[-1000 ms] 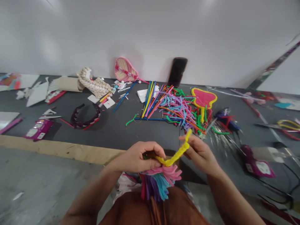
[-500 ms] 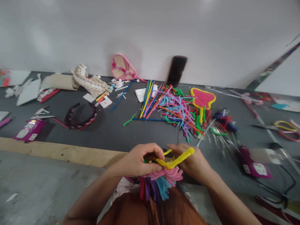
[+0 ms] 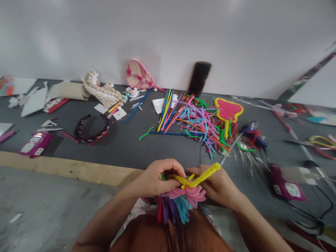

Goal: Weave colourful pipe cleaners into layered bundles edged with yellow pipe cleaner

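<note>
Near the table's front edge, my left hand (image 3: 160, 178) is closed, thumb and fingers pinching a yellow pipe cleaner (image 3: 206, 176) band on a pipe-cleaner craft. Pink loops (image 3: 193, 195) sit below the band, and a fringe of red, purple and blue strands (image 3: 173, 209) hangs under them. My right hand (image 3: 220, 183) is closed at the craft's right side, by a short yellow end that sticks up; its fingertips are partly hidden behind the thicker yellow length.
A heap of cut pipe cleaners (image 3: 199, 119) lies ahead. Behind it a phone (image 3: 200, 78) leans on the wall. Purple glue guns (image 3: 36, 143) rest at both sides. A dark braided headband (image 3: 91, 129) lies left, scissors (image 3: 312, 142) right, a pink-and-yellow fan shape (image 3: 228, 110) beyond the heap.
The short yellow end between my hands has shifted, and a small tip now shows below the band. My right fingers have moved slightly; my left hand keeps its grip.
</note>
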Demonstrator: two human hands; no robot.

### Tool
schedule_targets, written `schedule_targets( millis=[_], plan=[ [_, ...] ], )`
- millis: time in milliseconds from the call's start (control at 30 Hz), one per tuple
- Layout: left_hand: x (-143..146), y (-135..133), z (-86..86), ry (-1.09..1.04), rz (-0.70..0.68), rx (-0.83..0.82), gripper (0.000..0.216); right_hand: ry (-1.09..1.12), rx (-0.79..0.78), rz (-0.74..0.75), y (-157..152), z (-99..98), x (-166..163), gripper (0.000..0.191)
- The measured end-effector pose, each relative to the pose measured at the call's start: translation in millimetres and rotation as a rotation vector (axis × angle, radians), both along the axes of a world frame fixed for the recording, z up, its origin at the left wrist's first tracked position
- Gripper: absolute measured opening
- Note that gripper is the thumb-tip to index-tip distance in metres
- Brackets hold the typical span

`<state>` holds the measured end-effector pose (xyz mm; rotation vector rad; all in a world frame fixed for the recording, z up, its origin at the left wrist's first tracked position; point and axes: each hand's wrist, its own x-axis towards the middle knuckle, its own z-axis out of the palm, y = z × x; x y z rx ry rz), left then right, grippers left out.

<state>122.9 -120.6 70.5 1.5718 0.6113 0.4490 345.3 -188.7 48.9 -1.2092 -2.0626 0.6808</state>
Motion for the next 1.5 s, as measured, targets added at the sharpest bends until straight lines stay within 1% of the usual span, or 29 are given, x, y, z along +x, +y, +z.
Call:
schedule_targets(
  millis=[100,167,200,300,333,400,433,467,533,567,600,667,733,800,833,900,933,1000,1067,1133,1167,1200,1300,1367,1433,1500],
  plan=[
    [1.9,-0.8,-2.7,0.015,-0.004,-0.034,0.01,0.038,-0.08,0.054,0.7,2.1,-6.6,0.022],
    [3.3,-0.5,-4.0,-0.002,-0.007,-0.047,0.015,0.078,-0.145,0.099,0.8,1.9,-12.1,0.018],
    [3.9,-0.3,-4.1,-0.018,-0.016,-0.051,0.017,0.112,-0.183,0.109,0.6,1.0,-15.2,0.022],
    [4.7,0.9,-2.7,-0.021,-0.073,-0.052,0.018,0.261,-0.328,0.103,-0.3,-3.9,-22.8,0.046],
    [4.7,1.2,-1.8,-0.004,-0.085,-0.043,0.017,0.305,-0.369,0.104,-0.7,-5.5,-23.7,0.049],
    [4.5,1.6,-0.2,0.037,-0.069,-0.02,0.014,0.324,-0.365,0.081,-2.0,-6.2,-20.9,0.04],
    [4.5,1.6,0.3,0.053,-0.042,-0.009,0.013,0.294,-0.311,0.027,-2.9,-4.2,-17.0,0.032],
    [4.7,1.5,0.6,0.066,-0.011,-0.004,0.013,0.255,-0.218,-0.066,-4.0,-0.1,-11.7,0.026],
    [6.0,0.9,0.5,0.082,0.032,-0.015,0.012,0.176,0.046,-0.289,-7.1,14.5,0.7,0.021],
    [7.2,0.4,0.2,0.081,0.041,-0.027,0.011,0.172,0.199,-0.382,-8.7,24.3,6.2,0.021],
    [8.6,-0.1,-0.1,0.078,0.045,-0.043,0.011,0.138,0.34,-0.359,-10.2,35.1,10.0,0.02],
    [11.9,-1.5,-0.8,0.073,0.05,-0.074,0.01,-0.093,0.527,-0.139,-11.9,55.8,11.4,0.019],
    [14.8,-3.0,-1.5,0.072,0.052,-0.087,0.008,-0.326,0.616,-0.006,-11.1,71.2,5.3,0.021],
    [16.3,-4.4,-2.2,0.082,0.054,-0.085,0.009,-0.446,0.66,0.077,-7.9,80.3,-3.0,0.014],
    [16.4,-5.0,-2.8,0.086,0.055,-0.082,0.009,-0.471,0.669,0.109,-5.7,83.3,-6.0,0.014],
    [15.6,-5.5,-4.0,0.067,0.043,-0.04,0.012,-0.498,0.679,0.137,-1.3,88.9,-7.4,0.023],
    [15.1,-5.6,-4.7,0.041,0.032,0.009,0.013,-0.509,0.679,0.12,0.5,92.5,-5.7,0.025],
    [14.5,-5.3,-5.9,-0.016,0.024,0.137,0.015,-0.515,0.682,0.035,3.6,101.5,0.9,0.021],
    [15.1,-5.2,-6.4,-0.038,0.028,0.23,0.012,-0.485,0.651,-0.058,6.0,112.1,8.7,0.013],
    [16.5,-5.7,-6.1,-0.022,0.027,0.241,0.009,-0.377,0.535,-0.08,8.3,121.7,13.9,0.011],
    [17.2,-6.2,-5.9,-0.012,0.016,0.23,0.008,-0.283,0.452,-0.08,9.5,125.6,15.0,0.012],
    [17.7,-7.0,-5.6,0.0,0.001,0.21,0.008,-0.158,0.356,-0.087,10.8,128.7,15.0,0.012],
    [17.2,-9.8,-5.9,0.033,-0.024,0.098,0.011,0.318,0.086,-0.11,14.9,133.7,11.6,0.009],
    [16.1,-11.0,-7.0,0.063,-0.035,0.015,0.014,0.554,-0.041,-0.067,17.3,134.6,10.1,0.01],
    [15.8,-11.0,-8.4,0.087,-0.037,-0.009,0.016,0.647,-0.101,-0.001,17.4,133.5,12.2,0.01],
    [16.8,-9.7,-9.4,0.099,-0.033,0.033,0.015,0.609,-0.114,0.04,12.5,130.3,18.4,0.013]
  ],
)
